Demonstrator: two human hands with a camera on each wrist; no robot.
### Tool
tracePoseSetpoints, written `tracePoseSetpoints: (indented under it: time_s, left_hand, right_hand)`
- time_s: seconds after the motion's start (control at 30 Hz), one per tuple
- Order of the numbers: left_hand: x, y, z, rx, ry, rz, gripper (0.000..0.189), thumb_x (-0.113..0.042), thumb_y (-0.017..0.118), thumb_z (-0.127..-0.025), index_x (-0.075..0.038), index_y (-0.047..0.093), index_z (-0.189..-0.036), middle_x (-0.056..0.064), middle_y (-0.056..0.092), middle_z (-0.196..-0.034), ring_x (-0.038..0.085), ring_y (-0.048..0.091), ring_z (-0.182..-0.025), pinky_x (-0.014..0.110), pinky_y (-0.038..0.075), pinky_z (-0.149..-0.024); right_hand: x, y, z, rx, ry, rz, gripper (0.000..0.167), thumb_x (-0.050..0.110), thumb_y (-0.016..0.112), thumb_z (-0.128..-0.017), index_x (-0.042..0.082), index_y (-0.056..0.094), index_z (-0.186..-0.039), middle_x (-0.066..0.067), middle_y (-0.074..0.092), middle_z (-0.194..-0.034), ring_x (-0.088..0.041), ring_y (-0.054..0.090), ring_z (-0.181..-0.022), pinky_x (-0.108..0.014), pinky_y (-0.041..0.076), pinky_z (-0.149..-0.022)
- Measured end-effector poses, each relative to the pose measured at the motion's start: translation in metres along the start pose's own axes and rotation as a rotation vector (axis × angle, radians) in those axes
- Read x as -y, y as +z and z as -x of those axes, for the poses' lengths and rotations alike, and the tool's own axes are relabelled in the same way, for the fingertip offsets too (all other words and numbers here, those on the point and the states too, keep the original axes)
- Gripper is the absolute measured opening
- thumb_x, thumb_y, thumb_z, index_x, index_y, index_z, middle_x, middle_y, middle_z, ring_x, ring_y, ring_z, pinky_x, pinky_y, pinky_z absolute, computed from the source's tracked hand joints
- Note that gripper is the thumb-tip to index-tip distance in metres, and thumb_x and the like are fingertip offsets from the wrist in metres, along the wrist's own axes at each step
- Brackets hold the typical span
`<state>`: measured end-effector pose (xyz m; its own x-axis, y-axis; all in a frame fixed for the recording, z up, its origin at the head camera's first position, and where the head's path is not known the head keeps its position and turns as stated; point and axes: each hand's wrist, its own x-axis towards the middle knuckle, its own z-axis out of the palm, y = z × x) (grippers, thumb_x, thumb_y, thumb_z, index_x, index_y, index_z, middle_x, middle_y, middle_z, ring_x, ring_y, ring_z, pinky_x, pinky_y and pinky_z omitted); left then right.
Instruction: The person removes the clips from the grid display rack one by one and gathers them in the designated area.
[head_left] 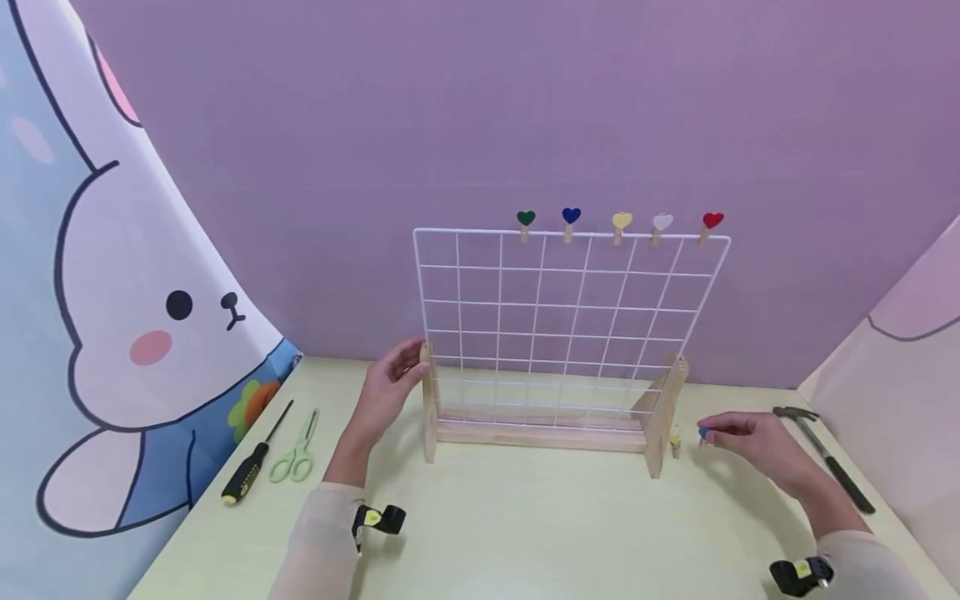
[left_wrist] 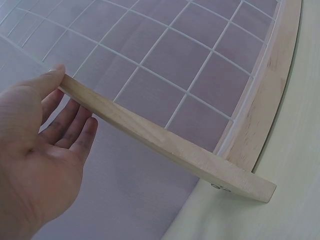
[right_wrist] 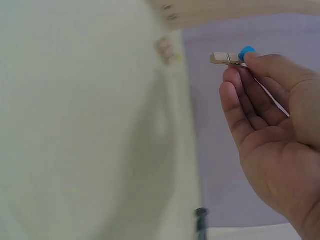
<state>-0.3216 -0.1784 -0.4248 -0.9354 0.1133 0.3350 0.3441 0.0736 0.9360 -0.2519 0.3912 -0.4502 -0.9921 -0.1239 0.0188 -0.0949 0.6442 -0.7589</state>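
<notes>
A white wire grid (head_left: 555,321) stands upright in a wooden stand (head_left: 540,435). At the stand's left upright (left_wrist: 150,135), my left hand (head_left: 382,396) grips the top end between thumb and fingers. My right hand (head_left: 761,446), to the right of the stand, pinches a small wooden clothespin (right_wrist: 225,58) by its light-blue decorated end. A yellow-topped clothespin (head_left: 676,442) is on the table beside the right upright. Along the grid's top wire sit several heart clothespins: green (head_left: 526,219), dark blue (head_left: 572,217), yellow (head_left: 622,222), white (head_left: 662,222) and red (head_left: 712,221).
On the pale table (head_left: 510,517), a screwdriver (head_left: 251,467) and light-green scissors (head_left: 298,458) lie at the left. A hammer (head_left: 832,467) lies at the right, close by my right hand. A purple backdrop (head_left: 480,108) rises behind the grid.
</notes>
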Motion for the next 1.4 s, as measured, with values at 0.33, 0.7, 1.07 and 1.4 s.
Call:
tracePoseSetpoints:
  time_s: [0.33, 0.7, 1.07, 1.4]
  left_hand:
    - [-0.002, -0.001, 0.001, -0.001, 0.002, -0.001, 0.049, -0.014, 0.067, -0.101, -0.005, 0.053, -0.148, 0.018, 0.059, -0.146, 0.005, 0.060, -0.122, 0.013, 0.052, -0.102]
    - [-0.003, -0.001, 0.002, -0.003, 0.011, 0.011, 0.049, -0.013, 0.067, -0.101, -0.005, 0.053, -0.148, 0.018, 0.059, -0.145, 0.003, 0.061, -0.120, 0.013, 0.053, -0.101]
    - [-0.002, -0.001, 0.002, 0.001, 0.015, 0.008, 0.049, -0.014, 0.067, -0.101, -0.005, 0.053, -0.147, 0.019, 0.059, -0.144, 0.003, 0.061, -0.120, 0.013, 0.053, -0.101]
    - [-0.002, 0.000, 0.002, 0.002, 0.005, 0.014, 0.049, -0.013, 0.067, -0.101, -0.004, 0.053, -0.147, 0.019, 0.059, -0.144, 0.004, 0.061, -0.120, 0.014, 0.053, -0.101]
  right_hand:
    - [-0.028, 0.013, -0.003, 0.035, 0.066, -0.037, 0.038, 0.021, 0.071, -0.099, -0.003, 0.069, -0.127, -0.013, 0.076, -0.119, 0.004, 0.067, -0.095, -0.013, 0.051, -0.084]
    - [-0.030, 0.016, -0.009, -0.020, 0.063, 0.025, 0.035, 0.023, 0.071, -0.099, 0.000, 0.071, -0.126, -0.016, 0.075, -0.124, 0.016, 0.059, -0.096, -0.008, 0.046, -0.084]
    - [-0.038, 0.018, -0.014, -0.041, 0.046, 0.058, 0.030, 0.022, 0.072, -0.098, 0.002, 0.075, -0.121, -0.015, 0.076, -0.120, 0.014, 0.059, -0.094, -0.011, 0.051, -0.080]
    - [-0.042, 0.017, -0.015, -0.057, 0.044, 0.068, 0.030, 0.023, 0.072, -0.098, 0.004, 0.075, -0.121, -0.015, 0.076, -0.122, 0.007, 0.064, -0.099, -0.007, 0.048, -0.080]
